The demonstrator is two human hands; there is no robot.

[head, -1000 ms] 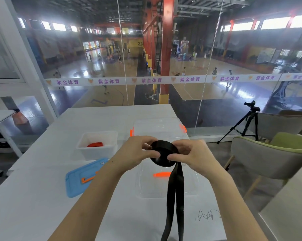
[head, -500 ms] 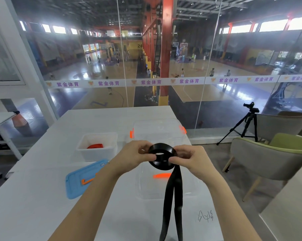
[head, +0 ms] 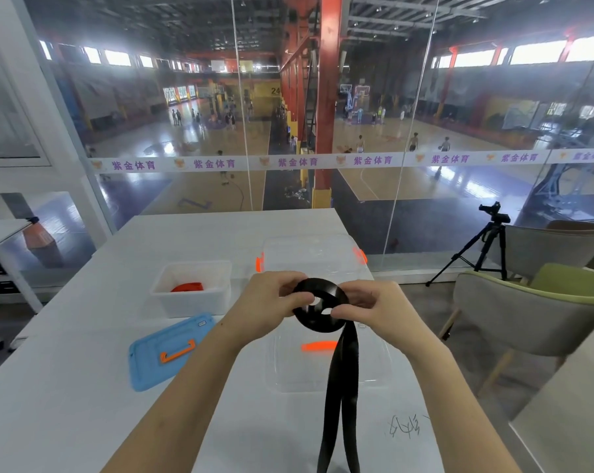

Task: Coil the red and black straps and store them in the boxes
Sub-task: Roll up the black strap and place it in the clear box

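Both my hands hold a partly coiled black strap [head: 323, 320] above the white table [head: 67, 387]. My left hand [head: 271, 302] pinches the coil's left side and my right hand [head: 374, 307] pinches its right side. Two loose tails of the black strap hang down toward the frame's bottom edge. A coiled red strap [head: 187, 287] lies inside a small white box [head: 193, 302] to the left. A clear box with orange latches [head: 312, 254] stands just behind my hands.
A blue lid with an orange handle [head: 166, 353] lies flat in front of the white box. A clear lid with an orange handle [head: 326, 370] lies under my hands. A glass wall borders the table's far edge. Chairs [head: 527, 315] and a tripod [head: 483, 247] stand to the right.
The coil has turned between my fingers, showing its open centre more, and another stretch of strap has wound on. The hands stayed in about the same place.
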